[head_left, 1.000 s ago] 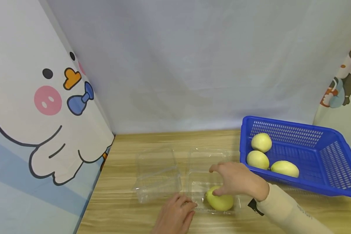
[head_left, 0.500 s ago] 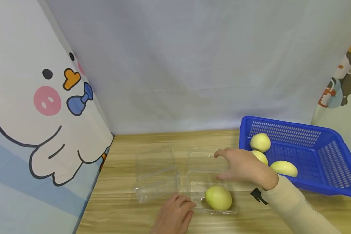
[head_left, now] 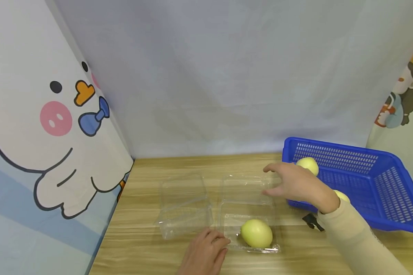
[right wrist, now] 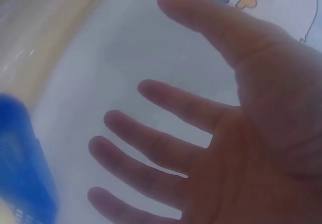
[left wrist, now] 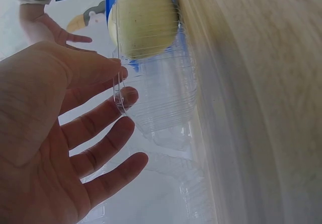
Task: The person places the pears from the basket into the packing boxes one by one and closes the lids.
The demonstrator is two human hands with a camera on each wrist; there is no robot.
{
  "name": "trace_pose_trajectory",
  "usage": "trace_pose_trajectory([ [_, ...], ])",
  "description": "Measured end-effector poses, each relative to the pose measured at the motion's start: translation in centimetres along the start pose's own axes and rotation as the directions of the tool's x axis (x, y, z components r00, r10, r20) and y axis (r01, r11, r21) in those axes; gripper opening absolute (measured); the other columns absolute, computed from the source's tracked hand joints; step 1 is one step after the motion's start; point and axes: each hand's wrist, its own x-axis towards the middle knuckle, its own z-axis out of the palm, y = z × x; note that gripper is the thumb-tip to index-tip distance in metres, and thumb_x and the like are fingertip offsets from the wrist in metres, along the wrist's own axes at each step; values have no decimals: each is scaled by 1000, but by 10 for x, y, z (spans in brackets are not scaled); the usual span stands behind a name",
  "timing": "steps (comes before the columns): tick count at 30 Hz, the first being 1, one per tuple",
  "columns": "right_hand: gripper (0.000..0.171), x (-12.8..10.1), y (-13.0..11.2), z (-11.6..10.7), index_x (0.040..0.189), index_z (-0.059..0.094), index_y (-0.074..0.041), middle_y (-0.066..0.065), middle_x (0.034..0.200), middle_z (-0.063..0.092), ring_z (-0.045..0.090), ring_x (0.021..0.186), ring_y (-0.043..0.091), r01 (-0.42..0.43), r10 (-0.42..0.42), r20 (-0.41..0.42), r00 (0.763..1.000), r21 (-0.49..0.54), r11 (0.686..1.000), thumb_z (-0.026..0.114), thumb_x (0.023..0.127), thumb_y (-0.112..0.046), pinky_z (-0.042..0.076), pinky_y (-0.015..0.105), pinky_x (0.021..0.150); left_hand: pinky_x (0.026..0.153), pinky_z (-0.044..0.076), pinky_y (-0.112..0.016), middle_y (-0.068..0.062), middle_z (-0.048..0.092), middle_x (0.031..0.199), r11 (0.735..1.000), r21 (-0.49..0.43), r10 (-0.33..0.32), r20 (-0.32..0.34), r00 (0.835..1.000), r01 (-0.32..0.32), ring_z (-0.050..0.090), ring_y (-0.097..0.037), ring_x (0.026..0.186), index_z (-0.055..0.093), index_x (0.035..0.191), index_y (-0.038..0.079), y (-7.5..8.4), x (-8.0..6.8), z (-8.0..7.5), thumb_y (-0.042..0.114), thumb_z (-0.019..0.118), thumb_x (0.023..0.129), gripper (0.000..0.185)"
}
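Note:
In the head view, a hinged clear plastic box lies opened on the table. One pale yellow-green fruit, like a small melon, sits in the right side of its near half. My left hand pinches this box's near-left rim between thumb and index finger; the left wrist view shows the thumb on the rim, other fingers spread. My right hand holds nothing, its thumb and fingers spread apart over the left edge of a blue basket. It covers part of the fruit inside.
A second opened clear box lies left of the first. In the basket, two pale fruits show: one at the back left and one partly behind the right forearm. A light cloth wall stands behind the table.
My right hand has let go of the fruit in the box and moved right and away to the basket's left edge. My left hand stays at the box rim.

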Motion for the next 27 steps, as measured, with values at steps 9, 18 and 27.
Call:
trace_pose_trajectory([
  [9,68,1,17,-7,139,65,0,21,136,70,69,118,41,-18,19,-16,1000,36,999,79,92,-47,58,59,95,82,59,-24,7,76,100,1000,12,4,-18,1000,-4,67,-11,94,82,102,19,0,-1,0,18,85,87,14],
  [18,66,1,34,-20,141,64,1,26,135,69,68,117,44,-48,49,-34,998,39,998,78,94,-43,57,60,94,84,59,-25,7,76,102,1000,16,4,-13,1000,-3,68,-11,96,82,102,19,0,0,1,18,85,88,15],
  [27,57,1,56,-20,140,63,2,28,134,68,68,116,45,-81,84,-35,996,84,993,71,100,-38,57,61,93,85,59,-25,7,76,102,1000,23,10,-19,1000,-9,68,-11,96,82,102,19,-1,0,1,18,86,87,15],
])
